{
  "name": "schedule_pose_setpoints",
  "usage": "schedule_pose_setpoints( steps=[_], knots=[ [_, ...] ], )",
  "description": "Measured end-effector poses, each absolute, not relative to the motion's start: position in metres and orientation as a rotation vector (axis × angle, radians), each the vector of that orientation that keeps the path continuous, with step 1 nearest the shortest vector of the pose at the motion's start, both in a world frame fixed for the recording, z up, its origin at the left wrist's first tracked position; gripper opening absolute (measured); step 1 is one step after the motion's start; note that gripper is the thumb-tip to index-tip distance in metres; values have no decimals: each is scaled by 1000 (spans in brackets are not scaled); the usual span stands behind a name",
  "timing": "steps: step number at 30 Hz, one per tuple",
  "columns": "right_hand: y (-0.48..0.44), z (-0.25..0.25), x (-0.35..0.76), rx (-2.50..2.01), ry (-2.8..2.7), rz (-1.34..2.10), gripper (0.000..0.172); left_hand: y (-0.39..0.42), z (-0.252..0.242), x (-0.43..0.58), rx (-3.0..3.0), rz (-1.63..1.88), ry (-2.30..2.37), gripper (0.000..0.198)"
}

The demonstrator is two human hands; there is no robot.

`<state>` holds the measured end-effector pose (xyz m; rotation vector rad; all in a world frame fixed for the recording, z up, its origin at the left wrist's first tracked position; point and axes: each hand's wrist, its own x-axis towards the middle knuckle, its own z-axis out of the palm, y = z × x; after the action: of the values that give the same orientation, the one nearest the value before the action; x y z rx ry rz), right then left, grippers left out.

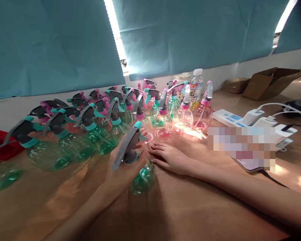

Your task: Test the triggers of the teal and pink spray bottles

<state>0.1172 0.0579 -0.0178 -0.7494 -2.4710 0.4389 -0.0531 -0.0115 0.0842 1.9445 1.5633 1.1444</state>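
Note:
My left hand (122, 175) is wrapped round the neck of a clear green spray bottle (143, 179) with a grey and teal trigger head. This bottle is close to me, and part of its neck is hidden by my fingers and thumb. My right hand (170, 158) lies palm down on the table just right of that bottle, fingers stretched toward it and holding nothing. Beyond both hands stand several more spray bottles: green ones such as this teal-collared bottle (100, 139) to the left, and pink ones such as this bottle (163, 127) ahead.
A labelled drink bottle (197, 85) and a lidded cup (182, 79) stand behind the spray bottles. To the right are a white power strip (225, 116) with plugged chargers, a blurred phone-like device (248, 164) and an open cardboard box (262, 85). Red cloth (2, 144) lies far left.

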Motion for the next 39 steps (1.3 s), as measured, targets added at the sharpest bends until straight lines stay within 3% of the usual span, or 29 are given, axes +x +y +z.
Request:
schedule_pose_setpoints(
  steps=[9,18,26,34,39],
  knots=[
    [59,-17,117,-744,-2479,405,37,-12,77,-68,1948,1135,1648,62],
    [57,-10,117,-792,-2572,348,30,-29,68,-80,2135,1030,1605,41],
    [49,19,89,-996,-2730,247,21,-54,65,-102,2178,961,1581,36],
    [34,67,0,-910,-2854,217,27,-102,56,-206,2095,1139,2037,37],
    [22,97,-83,-741,-2740,432,35,-119,59,-274,1807,1366,2376,33]
  ],
)
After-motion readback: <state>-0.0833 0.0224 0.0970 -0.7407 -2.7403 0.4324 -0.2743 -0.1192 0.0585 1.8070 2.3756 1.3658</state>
